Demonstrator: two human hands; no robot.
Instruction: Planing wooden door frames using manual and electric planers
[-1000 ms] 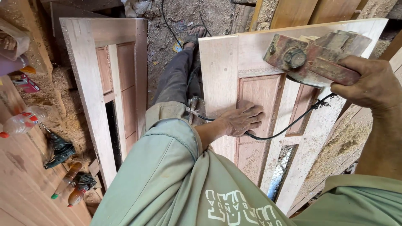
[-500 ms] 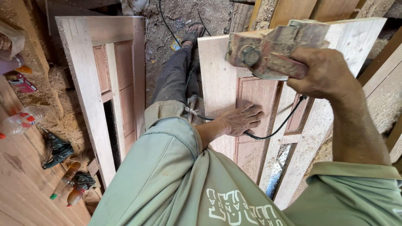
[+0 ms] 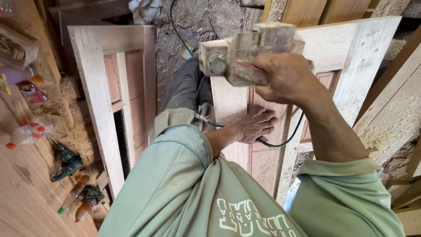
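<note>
My right hand (image 3: 287,79) grips a dusty electric hand planer (image 3: 245,52) and holds it in the air above a pale wooden panel door (image 3: 342,48). My left hand (image 3: 254,125) rests flat on that door's raised panel, fingers spread. The planer's black cord (image 3: 280,142) loops under my left hand and across the door. My trousered leg (image 3: 184,87) stretches out beside the door's left edge.
A second panel door (image 3: 109,96) stands to the left. Plastic bottles (image 3: 26,134) and a dark rag (image 3: 66,160) lie on the plank surface at the far left. Sawdust covers the ground (image 3: 188,22) ahead. Timber pieces (image 3: 390,114) lean at the right.
My right hand has carried the planer leftward across the door, from the top right corner to above the middle. My left hand stays on the panel.
</note>
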